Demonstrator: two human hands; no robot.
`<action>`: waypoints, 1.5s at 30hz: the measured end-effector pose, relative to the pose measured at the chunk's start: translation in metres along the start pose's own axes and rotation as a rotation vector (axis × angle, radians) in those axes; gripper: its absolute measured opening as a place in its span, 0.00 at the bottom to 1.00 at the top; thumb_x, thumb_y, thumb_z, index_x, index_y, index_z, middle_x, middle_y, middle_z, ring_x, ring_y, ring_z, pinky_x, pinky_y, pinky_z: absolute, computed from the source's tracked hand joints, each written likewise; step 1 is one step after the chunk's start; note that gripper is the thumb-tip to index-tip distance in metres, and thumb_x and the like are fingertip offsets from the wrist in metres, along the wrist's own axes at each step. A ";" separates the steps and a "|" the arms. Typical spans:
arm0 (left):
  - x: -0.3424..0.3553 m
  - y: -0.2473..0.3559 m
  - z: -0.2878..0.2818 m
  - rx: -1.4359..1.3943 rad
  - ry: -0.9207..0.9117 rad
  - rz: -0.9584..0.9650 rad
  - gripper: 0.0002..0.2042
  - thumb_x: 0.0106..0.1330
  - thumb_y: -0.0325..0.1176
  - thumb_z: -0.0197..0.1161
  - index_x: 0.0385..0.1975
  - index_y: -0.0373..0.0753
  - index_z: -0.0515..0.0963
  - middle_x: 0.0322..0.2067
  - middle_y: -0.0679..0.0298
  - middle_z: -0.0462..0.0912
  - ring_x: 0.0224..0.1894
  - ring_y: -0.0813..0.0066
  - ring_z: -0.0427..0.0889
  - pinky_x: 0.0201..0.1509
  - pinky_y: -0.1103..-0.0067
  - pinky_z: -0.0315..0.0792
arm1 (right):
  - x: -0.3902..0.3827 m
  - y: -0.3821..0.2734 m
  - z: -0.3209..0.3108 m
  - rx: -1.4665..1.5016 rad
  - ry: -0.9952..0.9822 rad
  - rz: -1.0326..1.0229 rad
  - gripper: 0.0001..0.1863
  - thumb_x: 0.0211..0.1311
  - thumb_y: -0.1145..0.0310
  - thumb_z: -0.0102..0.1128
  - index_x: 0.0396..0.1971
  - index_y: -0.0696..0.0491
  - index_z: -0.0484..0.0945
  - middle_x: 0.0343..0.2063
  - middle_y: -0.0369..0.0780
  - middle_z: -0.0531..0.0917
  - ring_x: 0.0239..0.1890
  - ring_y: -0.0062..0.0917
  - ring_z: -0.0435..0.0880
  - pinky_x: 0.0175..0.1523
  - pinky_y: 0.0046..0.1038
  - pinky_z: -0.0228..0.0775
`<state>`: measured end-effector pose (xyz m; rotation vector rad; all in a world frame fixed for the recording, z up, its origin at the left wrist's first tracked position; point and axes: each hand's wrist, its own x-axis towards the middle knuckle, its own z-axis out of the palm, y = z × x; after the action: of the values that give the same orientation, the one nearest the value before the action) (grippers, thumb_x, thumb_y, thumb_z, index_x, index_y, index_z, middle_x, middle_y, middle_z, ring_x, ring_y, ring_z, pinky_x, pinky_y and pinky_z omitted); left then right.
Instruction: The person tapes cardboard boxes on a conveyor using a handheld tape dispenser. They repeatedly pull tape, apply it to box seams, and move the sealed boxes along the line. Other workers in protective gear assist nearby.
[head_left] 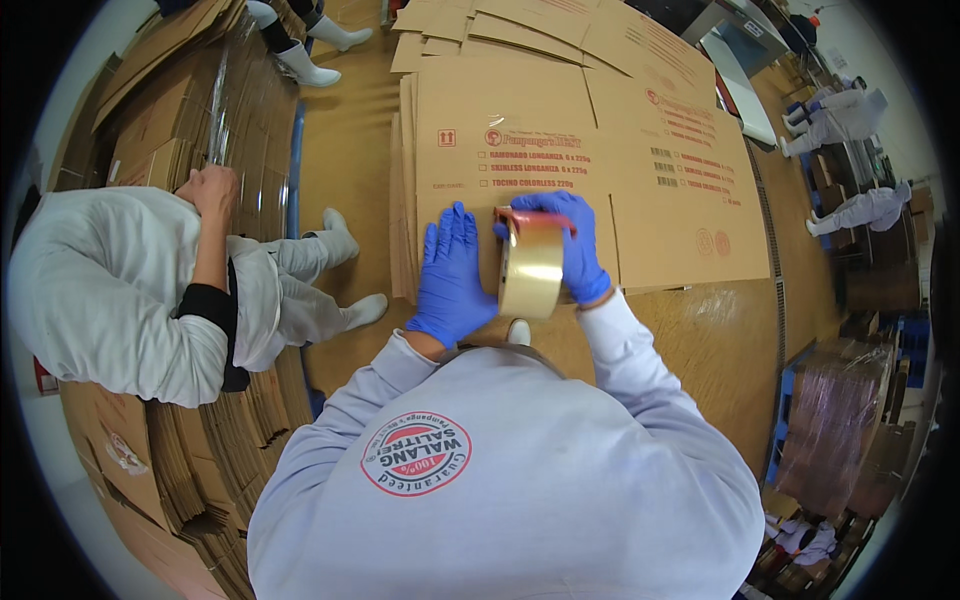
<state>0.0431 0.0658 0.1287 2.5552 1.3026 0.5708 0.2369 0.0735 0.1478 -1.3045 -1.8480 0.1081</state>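
Packing floor stacked with cardboard: at the near edge of a flattened brown printed carton [560,160], the blue-gloved left hand [452,275] presses flat and open, the blue-gloved right hand [570,245] grips a tan packing-tape roll with red dispenser [530,262]; taping appears barely begun.

Right hand [575,250] holds a tape roll [531,268]; left hand [452,275] lies flat on the cardboard box [560,150]

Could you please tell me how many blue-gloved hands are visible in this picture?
2. The left hand lies flat on the flattened cardboard box; the right hand holds the roll of packing tape beside it. The seated co-worker's hand is bare; distant people's hands are too small to tell.
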 end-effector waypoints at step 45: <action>-0.039 -0.016 -0.005 -0.195 -0.081 0.010 0.59 0.41 0.63 0.70 0.67 0.27 0.50 0.69 0.44 0.48 0.73 0.49 0.41 0.74 0.57 0.36 | 0.096 0.054 0.025 0.699 -0.084 0.442 0.08 0.58 0.77 0.61 0.36 0.63 0.79 0.35 0.45 0.84 0.36 0.28 0.85 0.44 0.30 0.79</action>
<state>0.0086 0.0435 0.1183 2.4013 1.1476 0.5607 0.2510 0.1849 0.1603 -1.1714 -1.3551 0.9633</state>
